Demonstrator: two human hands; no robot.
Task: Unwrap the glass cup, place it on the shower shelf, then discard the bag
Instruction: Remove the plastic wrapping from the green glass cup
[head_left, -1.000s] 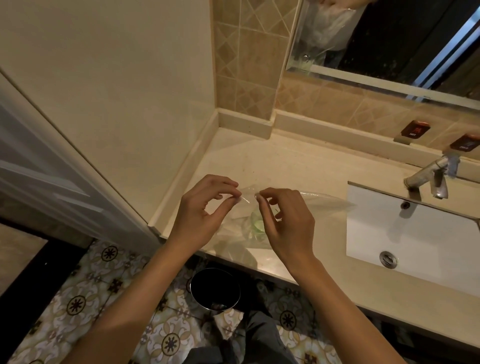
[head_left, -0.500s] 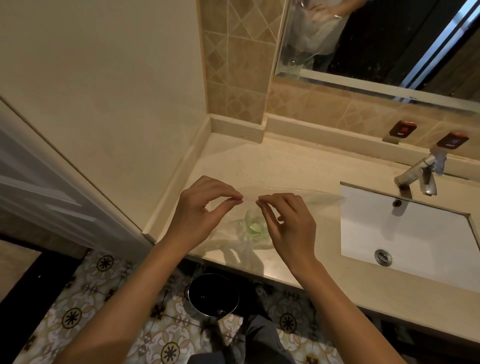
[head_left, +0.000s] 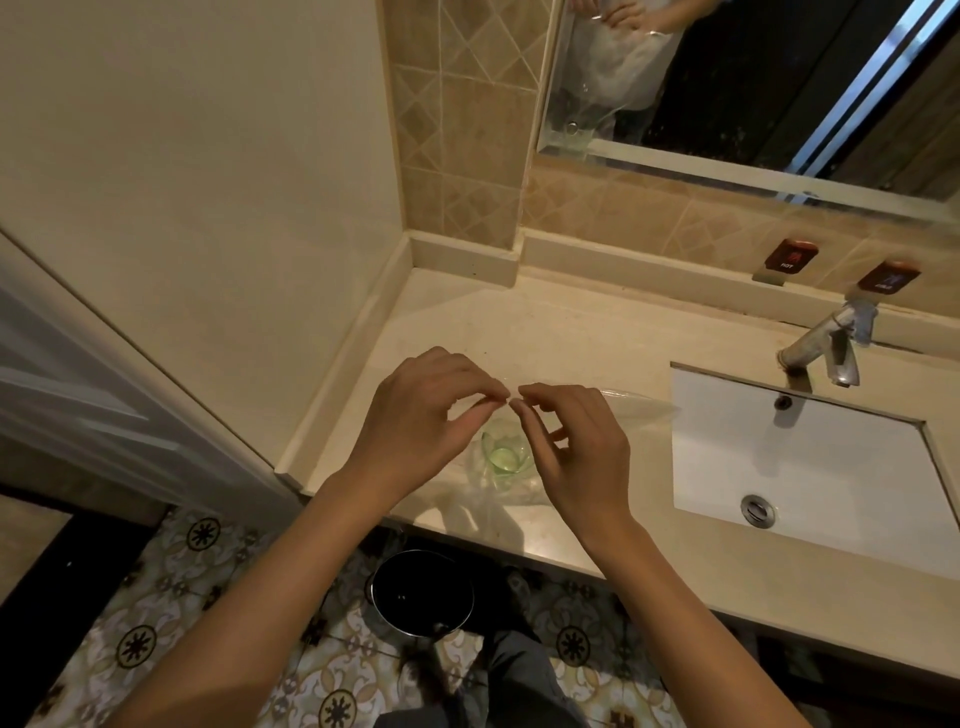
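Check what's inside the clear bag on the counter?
A greenish glass cup stands inside the clear bag. The left hand and right hand pinch the bag's top; the right hand covers part of the bag.

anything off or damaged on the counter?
Nothing stands out. The glass cup sits inside the clear bag on the counter; left hand and right hand pinch the bag's top. No spill visible.

Clear glossy plastic bag (head_left: 631, 402) pinched between both hands; greenish glass cup (head_left: 505, 457) beneath right hand (head_left: 582, 457); polished stone counter (head_left: 519, 332) under; metal faucet (head_left: 823, 348) far right.
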